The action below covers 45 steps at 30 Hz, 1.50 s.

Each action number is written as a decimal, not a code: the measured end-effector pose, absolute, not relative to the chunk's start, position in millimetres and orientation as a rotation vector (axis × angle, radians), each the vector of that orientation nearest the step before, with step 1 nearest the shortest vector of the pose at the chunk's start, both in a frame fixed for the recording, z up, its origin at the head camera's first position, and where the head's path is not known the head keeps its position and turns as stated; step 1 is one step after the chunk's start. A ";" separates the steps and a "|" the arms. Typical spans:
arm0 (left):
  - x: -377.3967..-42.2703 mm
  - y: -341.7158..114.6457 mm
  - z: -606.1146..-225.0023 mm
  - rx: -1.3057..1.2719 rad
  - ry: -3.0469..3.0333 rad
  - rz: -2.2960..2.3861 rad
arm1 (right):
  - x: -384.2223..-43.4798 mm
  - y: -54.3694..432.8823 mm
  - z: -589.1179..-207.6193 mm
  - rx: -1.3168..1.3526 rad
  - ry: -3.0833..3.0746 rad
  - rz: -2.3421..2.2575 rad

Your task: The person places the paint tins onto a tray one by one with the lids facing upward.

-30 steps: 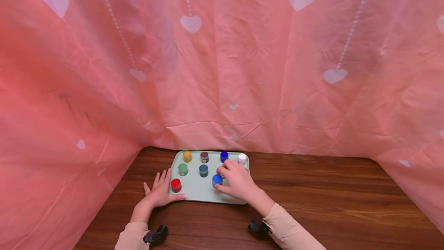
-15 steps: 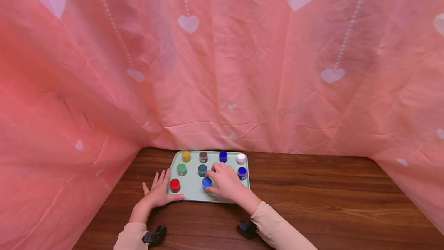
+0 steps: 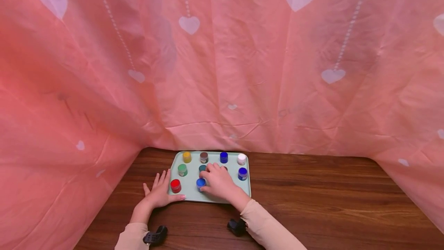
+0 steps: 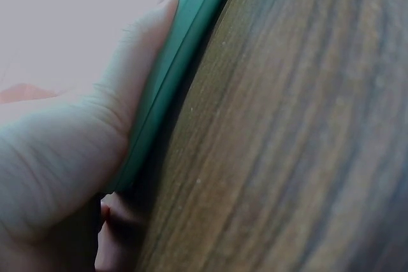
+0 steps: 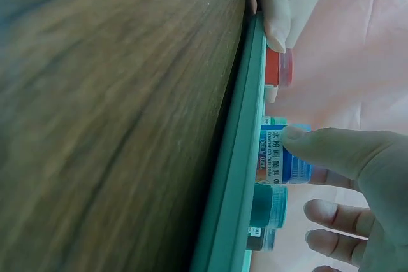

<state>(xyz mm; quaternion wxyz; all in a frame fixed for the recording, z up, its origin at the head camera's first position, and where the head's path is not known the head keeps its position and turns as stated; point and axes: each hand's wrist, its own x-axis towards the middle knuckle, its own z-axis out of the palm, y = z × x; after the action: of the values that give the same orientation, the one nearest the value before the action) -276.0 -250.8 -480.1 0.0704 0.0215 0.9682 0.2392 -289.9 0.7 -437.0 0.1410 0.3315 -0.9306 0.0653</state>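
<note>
My right hand (image 3: 220, 182) pinches a bright blue paint jar (image 3: 200, 184) between thumb and fingers, low over the front middle of a pale green tray (image 3: 189, 193). In the right wrist view, the thumb presses the labelled side of this upright blue jar (image 5: 273, 154). My left hand (image 3: 157, 196) rests at the tray's front left corner, fingers straight along the left side and thumb over the front rim. A red paint jar (image 3: 175, 186) stands beside that thumb. Just behind the held jar is a teal jar (image 3: 202, 169), partly hidden by my right fingers.
Yellow (image 3: 187, 157), brown (image 3: 204, 157), dark blue (image 3: 223, 157) and white (image 3: 241, 159) jars line the tray's back. A green jar (image 3: 182, 170) stands at left, another dark blue jar (image 3: 243, 173) at right. Around the tray is a wooden table (image 3: 312, 196), with a pink curtain (image 3: 222, 68) behind.
My right hand has moved left along the tray's front with the bright blue jar, toward the red one. The dark blue jar at right has come into sight. My left hand stays put.
</note>
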 end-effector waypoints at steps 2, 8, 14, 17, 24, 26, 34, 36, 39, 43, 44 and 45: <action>-275.7 -250.3 -479.2 0.066 2.913 0.719 | -290.5 -0.9 -437.2 0.944 -2.699 0.185; -274.1 -248.3 -476.1 0.071 2.916 0.714 | -293.1 -3.7 -439.2 0.911 -2.744 0.209; -274.3 -248.0 -477.1 0.069 2.920 0.706 | -292.2 -3.0 -438.2 0.899 -2.754 0.230; -274.0 -247.2 -477.3 0.072 2.926 0.706 | -291.0 -2.6 -437.5 0.897 -2.758 0.246; -276.8 -248.6 -484.7 0.069 2.923 0.729 | -289.2 -2.2 -437.9 0.886 -2.766 0.242; -278.6 -249.6 -488.3 0.065 2.919 0.739 | -288.5 -2.4 -437.7 0.883 -2.772 0.240; -276.3 -247.1 -481.0 0.055 2.911 0.752 | -285.3 2.3 -434.0 0.875 -2.769 0.252; -274.5 -245.8 -478.8 0.053 2.914 0.750 | -284.3 6.1 -433.4 0.870 -2.772 0.268; -272.4 -244.4 -476.6 0.051 2.909 0.743 | -282.3 14.8 -431.9 0.872 -2.771 0.305; -269.2 -243.7 -472.2 0.044 2.915 0.721 | -279.2 30.4 -429.3 0.879 -2.730 0.354; -268.0 -243.5 -470.0 0.046 2.923 0.703 | -278.2 34.7 -428.2 0.876 -2.718 0.371; -266.9 -243.5 -467.5 0.049 2.933 0.689 | -277.4 39.1 -427.6 0.870 -2.702 0.377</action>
<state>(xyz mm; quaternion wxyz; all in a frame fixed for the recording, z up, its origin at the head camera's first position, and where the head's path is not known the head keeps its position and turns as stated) -266.9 -243.5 -467.5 0.0642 0.0162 0.9714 0.2281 -277.4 39.1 -427.6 0.1387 0.3008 -0.9345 0.1304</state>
